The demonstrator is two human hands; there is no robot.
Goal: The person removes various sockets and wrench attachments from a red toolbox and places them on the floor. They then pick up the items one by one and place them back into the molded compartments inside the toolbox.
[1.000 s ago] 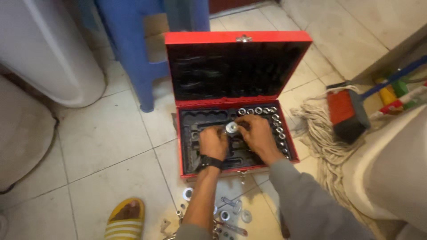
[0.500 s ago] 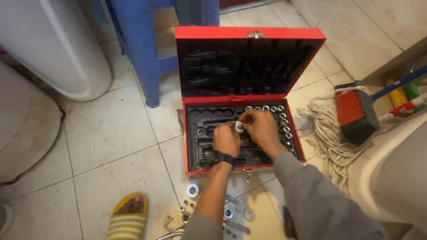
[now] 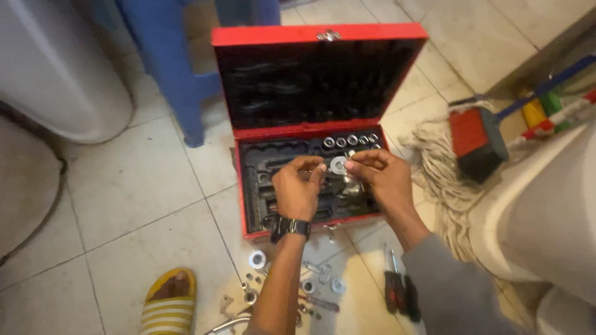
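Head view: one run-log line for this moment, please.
left hand and right hand: both on round metal socket | over open red tool case | loose sockets, screwdrivers on floor

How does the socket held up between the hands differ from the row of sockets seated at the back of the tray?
The held socket is lifted above the red case, pinched between the left hand and right hand; the row of sockets sits in the tray's slots. The held socket looks wider, its round face turned to the camera; the row's sockets look smaller and stand upright. Both are shiny silver metal.
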